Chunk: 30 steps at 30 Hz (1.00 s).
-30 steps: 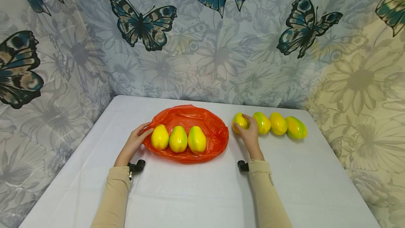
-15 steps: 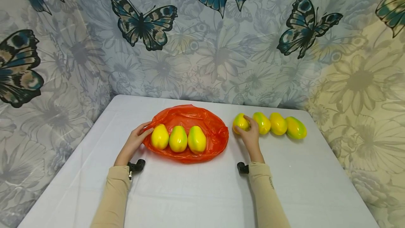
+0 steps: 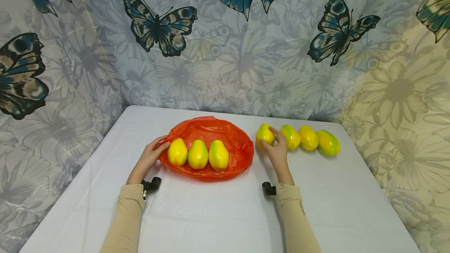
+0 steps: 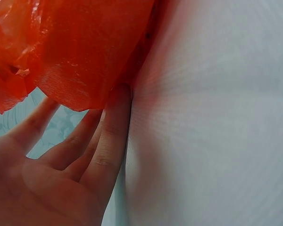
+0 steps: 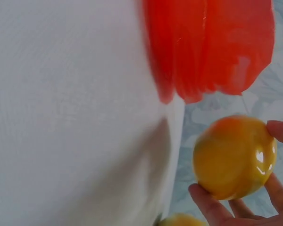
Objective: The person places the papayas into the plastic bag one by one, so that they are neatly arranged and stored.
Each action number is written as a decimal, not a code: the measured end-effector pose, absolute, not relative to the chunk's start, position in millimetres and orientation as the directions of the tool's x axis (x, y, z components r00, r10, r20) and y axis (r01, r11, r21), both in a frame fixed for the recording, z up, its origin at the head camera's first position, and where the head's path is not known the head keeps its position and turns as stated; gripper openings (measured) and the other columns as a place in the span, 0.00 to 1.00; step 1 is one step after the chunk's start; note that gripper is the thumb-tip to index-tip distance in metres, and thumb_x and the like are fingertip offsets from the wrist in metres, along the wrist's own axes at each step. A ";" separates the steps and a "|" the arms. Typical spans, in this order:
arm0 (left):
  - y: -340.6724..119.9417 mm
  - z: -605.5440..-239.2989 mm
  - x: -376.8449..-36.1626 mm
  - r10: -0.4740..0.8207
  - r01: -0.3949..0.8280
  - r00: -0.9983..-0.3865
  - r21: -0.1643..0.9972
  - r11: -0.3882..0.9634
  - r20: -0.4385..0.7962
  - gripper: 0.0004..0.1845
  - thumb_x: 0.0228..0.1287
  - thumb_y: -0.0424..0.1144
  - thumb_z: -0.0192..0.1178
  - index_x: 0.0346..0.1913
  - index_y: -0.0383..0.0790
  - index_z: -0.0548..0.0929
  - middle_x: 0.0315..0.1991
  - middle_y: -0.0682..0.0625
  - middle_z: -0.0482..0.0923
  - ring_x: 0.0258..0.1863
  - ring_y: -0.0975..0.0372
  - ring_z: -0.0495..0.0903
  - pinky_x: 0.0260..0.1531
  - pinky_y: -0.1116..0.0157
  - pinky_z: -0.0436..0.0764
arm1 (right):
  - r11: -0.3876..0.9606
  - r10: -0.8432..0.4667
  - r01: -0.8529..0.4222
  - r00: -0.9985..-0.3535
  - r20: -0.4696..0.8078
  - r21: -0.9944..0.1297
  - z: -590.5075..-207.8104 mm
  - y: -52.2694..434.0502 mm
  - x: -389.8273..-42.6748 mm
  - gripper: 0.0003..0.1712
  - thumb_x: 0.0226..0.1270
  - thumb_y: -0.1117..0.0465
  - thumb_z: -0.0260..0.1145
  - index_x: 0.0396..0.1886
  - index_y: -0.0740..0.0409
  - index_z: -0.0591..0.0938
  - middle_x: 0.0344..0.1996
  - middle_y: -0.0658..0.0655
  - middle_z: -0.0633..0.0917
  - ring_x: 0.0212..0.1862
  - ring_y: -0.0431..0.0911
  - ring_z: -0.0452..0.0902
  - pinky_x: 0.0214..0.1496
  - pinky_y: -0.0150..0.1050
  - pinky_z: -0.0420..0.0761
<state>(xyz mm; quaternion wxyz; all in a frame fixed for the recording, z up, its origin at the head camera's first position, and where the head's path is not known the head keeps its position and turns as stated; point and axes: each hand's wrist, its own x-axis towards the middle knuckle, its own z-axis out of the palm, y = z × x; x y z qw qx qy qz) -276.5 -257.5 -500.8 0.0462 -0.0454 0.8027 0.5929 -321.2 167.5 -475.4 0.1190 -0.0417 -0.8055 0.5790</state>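
Observation:
A red plastic bag (image 3: 239,139) lies spread like a shallow bowl on the table, with three glossy yellow-green mangoes (image 3: 198,154) side by side in it. My left hand (image 3: 150,158) touches the bag's left rim; in the left wrist view its fingers (image 4: 112,141) are nearly straight, tips hidden behind the plastic. To the right of the bag, my right hand (image 3: 277,151) grips another mango (image 3: 264,134) between thumb and fingers. In the right wrist view this mango (image 5: 233,157) is held clear of the table, near the bag's edge (image 5: 212,52).
Three more mangoes stand in a row to the right of my right hand, the farthest mango (image 3: 328,142) at the end. They rest on a white-covered table (image 3: 218,214). A butterfly-patterned cloth (image 3: 246,69) hangs behind the table's back edge.
My right hand has shifted slightly left with the mango, away from the row. The left hand and the bag have stayed in place.

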 end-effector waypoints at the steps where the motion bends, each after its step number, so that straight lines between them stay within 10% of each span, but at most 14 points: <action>1: -257.6 -501.2 -276.6 -0.018 -0.127 -0.992 0.948 0.293 -0.128 0.35 0.69 0.60 0.54 0.73 0.49 0.63 0.73 0.39 0.63 0.70 0.46 0.64 0.69 0.47 0.64 | 0.323 0.199 -0.078 -0.969 0.149 -0.943 -473.9 166.5 -320.3 0.34 0.60 0.67 0.69 0.67 0.60 0.71 0.69 0.66 0.64 0.72 0.62 0.58 0.73 0.57 0.61; 30: -258.1 -500.6 -277.1 -0.015 -0.134 -0.991 0.959 0.248 -0.134 0.36 0.68 0.61 0.54 0.73 0.50 0.63 0.73 0.41 0.64 0.70 0.48 0.64 0.70 0.49 0.63 | 0.305 0.005 -0.186 -0.980 0.197 -0.934 -437.3 124.9 -276.4 0.33 0.61 0.64 0.71 0.67 0.49 0.72 0.70 0.57 0.64 0.71 0.55 0.60 0.67 0.59 0.70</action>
